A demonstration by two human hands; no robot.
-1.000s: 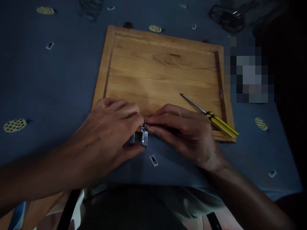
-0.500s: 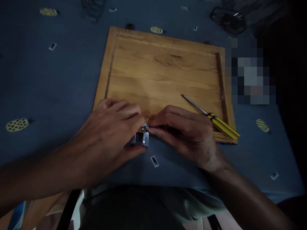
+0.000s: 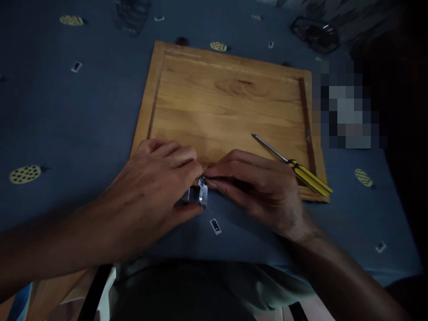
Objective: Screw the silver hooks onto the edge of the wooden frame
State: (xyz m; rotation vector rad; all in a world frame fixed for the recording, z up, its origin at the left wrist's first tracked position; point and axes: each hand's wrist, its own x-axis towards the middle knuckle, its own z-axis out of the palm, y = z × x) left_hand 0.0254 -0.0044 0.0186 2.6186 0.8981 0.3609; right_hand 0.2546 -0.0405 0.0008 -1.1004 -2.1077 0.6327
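Note:
A framed wooden panel [image 3: 230, 107] lies on the cloth-covered table. At its near edge is a small, shiny, curved metal handle [image 3: 203, 194] with a tab at its upper end. My left hand [image 3: 157, 178] is closed around this handle, thumb below it and curled fingers on the panel above. Thumb and fingertips of my right hand [image 3: 261, 187] are pinched together against the handle's tab; whatever is between them is too small to make out. Beside the right hand, a screwdriver [image 3: 292, 165] with a yellow and black grip rests across the panel.
A blue tablecloth [image 3: 83, 116] with pineapple prints covers the table. Dark-framed glasses [image 3: 314, 33] lie at the back right, and a clear, transparent object [image 3: 133, 15] stands at the back left. A blurred-out patch hides something right of the panel.
The view has shifted slightly. My right fingertips sit a little closer over the handle's tab. My left hand keeps its hold, and the screwdriver has stayed on the panel.

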